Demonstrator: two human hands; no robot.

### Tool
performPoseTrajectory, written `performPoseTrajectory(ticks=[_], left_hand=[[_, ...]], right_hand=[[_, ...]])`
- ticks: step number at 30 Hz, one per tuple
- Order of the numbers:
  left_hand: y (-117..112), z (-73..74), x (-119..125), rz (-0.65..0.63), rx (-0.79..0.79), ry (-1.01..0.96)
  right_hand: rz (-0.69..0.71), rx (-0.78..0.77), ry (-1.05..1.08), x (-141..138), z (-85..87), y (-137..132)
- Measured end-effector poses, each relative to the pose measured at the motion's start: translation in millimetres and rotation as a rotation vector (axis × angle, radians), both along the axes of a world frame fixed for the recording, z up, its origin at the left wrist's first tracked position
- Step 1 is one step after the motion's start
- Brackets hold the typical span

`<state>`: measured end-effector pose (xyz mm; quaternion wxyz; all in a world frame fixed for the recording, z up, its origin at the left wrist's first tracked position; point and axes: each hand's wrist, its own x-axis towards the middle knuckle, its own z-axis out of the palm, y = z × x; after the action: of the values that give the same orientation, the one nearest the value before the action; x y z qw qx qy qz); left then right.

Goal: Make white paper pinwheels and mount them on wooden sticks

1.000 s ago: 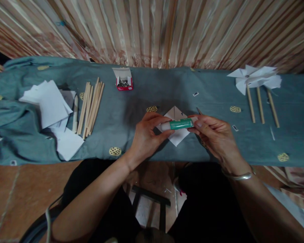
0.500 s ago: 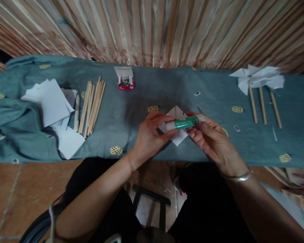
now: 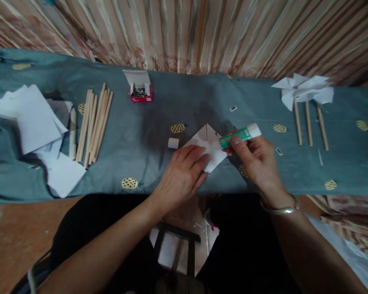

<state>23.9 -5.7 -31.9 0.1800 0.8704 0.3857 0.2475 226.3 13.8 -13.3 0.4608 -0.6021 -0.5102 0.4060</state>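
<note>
Glossy plastic glue stick (image 3: pixel 236 136); matt paper square (image 3: pixel 213 152).

Your left hand (image 3: pixel 182 173) lies palm down, fingers (image 3: pixel 196 153) reaching inward. Your right hand (image 3: pixel 257 159) is closed in a pinch, thumb (image 3: pixel 241 148) forward. Both forearms (image 3: pixel 110 241) angle inward.

The paper square (image 3: pixel 214 154) lies on the surface (image 3: pixel 257 112), the left hand (image 3: pixel 182 175) on its left side, the glue stick (image 3: pixel 235 137), in the right hand (image 3: pixel 260 161), over its right edge. Left of the square come the cap (image 3: pixel 173 143), sticks (image 3: pixel 103 122) and loose sheets (image 3: pixel 38 122); behind-left, the box (image 3: pixel 143 99) with small pieces inside; behind-right, the pinwheels (image 3: pixel 323 96); farthest behind, the curtain (image 3: pixel 184 36).
</note>
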Motion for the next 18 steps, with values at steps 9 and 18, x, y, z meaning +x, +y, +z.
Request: performPoseTrajectory(ticks=[9,18], left_hand=[[-4.8,-12.3,1.7,-0.06,-0.035,0.046],[-3.1,-12.0,1.4,-0.048,-0.095,0.044]], right_hand=[[0.047,0.021,-0.402,-7.2,-3.7,-1.0],[0.052,0.107,-0.636,-14.3,0.2,0.5]])
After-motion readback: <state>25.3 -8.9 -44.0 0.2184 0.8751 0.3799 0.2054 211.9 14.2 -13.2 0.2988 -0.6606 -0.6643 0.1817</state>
